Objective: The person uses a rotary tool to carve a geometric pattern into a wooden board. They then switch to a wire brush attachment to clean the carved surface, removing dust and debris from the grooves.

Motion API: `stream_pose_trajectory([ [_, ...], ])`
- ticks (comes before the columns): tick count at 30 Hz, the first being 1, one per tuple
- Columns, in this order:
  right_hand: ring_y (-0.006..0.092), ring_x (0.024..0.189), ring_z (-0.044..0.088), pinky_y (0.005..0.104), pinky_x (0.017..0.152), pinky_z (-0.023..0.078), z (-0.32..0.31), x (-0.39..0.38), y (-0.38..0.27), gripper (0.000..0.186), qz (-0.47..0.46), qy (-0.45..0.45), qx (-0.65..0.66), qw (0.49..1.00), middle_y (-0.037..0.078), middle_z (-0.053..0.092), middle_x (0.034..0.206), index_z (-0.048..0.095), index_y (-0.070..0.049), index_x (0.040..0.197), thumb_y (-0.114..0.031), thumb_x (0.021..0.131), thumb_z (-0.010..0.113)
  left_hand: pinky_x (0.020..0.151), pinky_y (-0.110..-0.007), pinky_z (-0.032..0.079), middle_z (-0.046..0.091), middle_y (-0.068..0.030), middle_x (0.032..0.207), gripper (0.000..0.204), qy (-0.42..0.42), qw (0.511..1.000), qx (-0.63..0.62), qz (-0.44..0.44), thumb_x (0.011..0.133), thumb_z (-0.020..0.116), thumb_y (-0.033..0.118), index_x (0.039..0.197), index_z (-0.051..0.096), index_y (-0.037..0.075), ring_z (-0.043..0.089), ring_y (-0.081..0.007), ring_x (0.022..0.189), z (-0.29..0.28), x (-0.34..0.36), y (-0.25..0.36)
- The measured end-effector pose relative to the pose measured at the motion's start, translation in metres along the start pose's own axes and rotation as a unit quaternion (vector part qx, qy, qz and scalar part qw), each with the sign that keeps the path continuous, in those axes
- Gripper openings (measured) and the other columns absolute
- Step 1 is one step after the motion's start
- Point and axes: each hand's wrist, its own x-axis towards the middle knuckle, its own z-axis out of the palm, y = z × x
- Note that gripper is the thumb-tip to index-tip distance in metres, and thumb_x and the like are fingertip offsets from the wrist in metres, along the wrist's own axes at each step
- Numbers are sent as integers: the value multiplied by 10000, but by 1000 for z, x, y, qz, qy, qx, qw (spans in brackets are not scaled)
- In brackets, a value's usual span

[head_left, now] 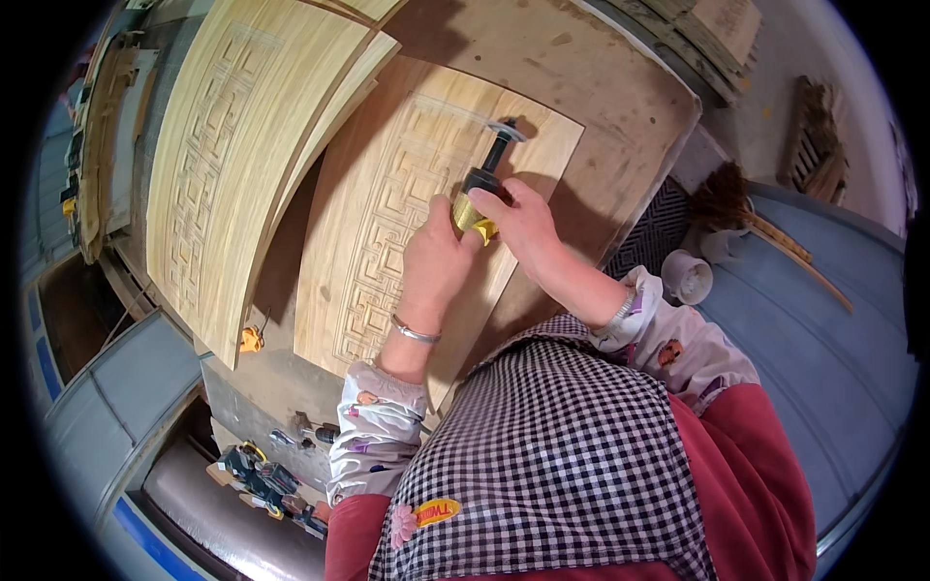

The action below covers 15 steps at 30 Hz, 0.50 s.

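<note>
Both my hands are wrapped around a handheld rotary grinder (482, 180) with a yellow body, a black neck and a round disc (508, 130) at its far end. My left hand (438, 256) grips the body from the left, a bracelet at its wrist. From the right, my right hand (519, 223) closes over it with the thumb on top. The disc is over the far right part of a pale wooden board (363, 228) with a carved geometric fretwork band. Whether it touches the wood I cannot tell. My fingers hide much of the tool's body.
Left of the board, more carved wooden panels (262, 87) lie stacked on the brown worktable (605, 145). A small orange-yellow item (252, 339) lies by the stack's near corner. To the right are a broom (722, 198) and a white bucket (687, 277). Several tools (266, 479) sit at lower left.
</note>
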Motion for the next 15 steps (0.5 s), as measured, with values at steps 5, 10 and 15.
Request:
stream_pose_trajectory([
  [5,264,879,699,391,814,536,13,-1,0,489,-7,-17,-4,1000,181,730,948,685,53,1009,-422,916,751,709,-583,526,683,-301,832,384,16,1000,10,-14,884,675,227,1143,494,8,677,-506,809,-3,-4,-10],
  [10,267,884,706,385,811,539,21,-11,0,495,-27,-32,-35,999,181,733,946,689,54,1012,-427,918,751,700,-583,528,686,-301,835,389,19,999,20,-19,887,666,228,1148,488,0,678,-504,800,-5,-15,-24],
  [15,288,890,713,397,809,540,31,-16,7,504,-28,-25,-45,998,191,735,949,684,51,1010,-442,921,742,689,-588,527,689,-293,834,393,18,999,16,-24,890,668,242,1163,492,21,679,-499,789,-5,-20,-36],
])
